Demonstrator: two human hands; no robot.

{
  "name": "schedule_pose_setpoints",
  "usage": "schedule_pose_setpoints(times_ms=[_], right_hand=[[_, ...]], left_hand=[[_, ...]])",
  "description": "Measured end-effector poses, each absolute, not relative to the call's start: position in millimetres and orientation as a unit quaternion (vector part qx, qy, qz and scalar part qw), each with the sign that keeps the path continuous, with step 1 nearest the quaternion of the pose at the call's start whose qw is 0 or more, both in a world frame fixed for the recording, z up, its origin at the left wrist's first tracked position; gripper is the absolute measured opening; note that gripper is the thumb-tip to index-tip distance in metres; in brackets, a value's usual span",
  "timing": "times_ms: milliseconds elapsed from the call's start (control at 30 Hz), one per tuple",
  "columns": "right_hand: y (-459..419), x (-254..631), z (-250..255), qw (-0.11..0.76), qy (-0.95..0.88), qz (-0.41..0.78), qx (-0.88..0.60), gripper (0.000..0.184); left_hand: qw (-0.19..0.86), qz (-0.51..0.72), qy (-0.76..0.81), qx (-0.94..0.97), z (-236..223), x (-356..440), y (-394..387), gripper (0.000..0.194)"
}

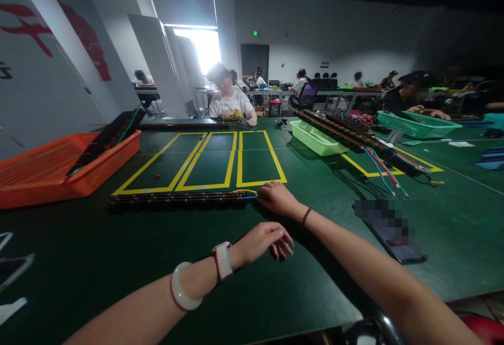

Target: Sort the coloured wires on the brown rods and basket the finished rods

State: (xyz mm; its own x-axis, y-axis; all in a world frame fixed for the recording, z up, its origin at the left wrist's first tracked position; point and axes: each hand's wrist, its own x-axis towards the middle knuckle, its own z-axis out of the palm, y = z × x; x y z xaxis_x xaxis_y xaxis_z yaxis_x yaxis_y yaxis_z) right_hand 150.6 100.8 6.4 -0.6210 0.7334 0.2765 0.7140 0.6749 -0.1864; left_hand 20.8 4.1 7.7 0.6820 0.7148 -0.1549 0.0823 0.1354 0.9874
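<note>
A long black strip [177,199] with copper-coloured rows lies crosswise on the green table. Yellow and blue wires [251,196] come out of its right end, and my right hand [279,199] is closed around them, its fingertips partly hidden. Nearer to me, my left hand [268,241] hovers over the tabletop with loosely bent fingers apart and nothing in them. It wears a watch and a pale bangle at the wrist. Beyond the strip, yellow tape frames [262,182] mark the table.
An orange basket [114,158] at left holds a dark strip. More wired strips [338,129] rest across a light green basket [315,139] at right. A phone [389,232] lies right of my forearm. A small red piece [157,176] sits within a frame. Co-workers sit opposite.
</note>
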Motion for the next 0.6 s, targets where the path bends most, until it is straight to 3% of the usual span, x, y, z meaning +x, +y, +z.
schedule_pose_setpoints(times_ms=[167,300,467,600], right_hand=[[98,137,6,0.227,-0.899,0.048,-0.371,0.052],[104,111,6,0.214,-0.908,0.046,-0.357,0.065],[116,93,2,0.178,-0.907,0.062,-0.376,0.053],[118,94,3,0.200,-0.899,0.070,-0.384,0.044]], left_hand=[[0.682,0.230,0.316,0.617,7,21,4,0.030],[0.676,0.230,0.306,0.629,5,22,5,0.033],[0.673,0.231,0.294,0.638,1,21,6,0.035],[0.675,0.231,0.291,0.638,-2,20,6,0.036]])
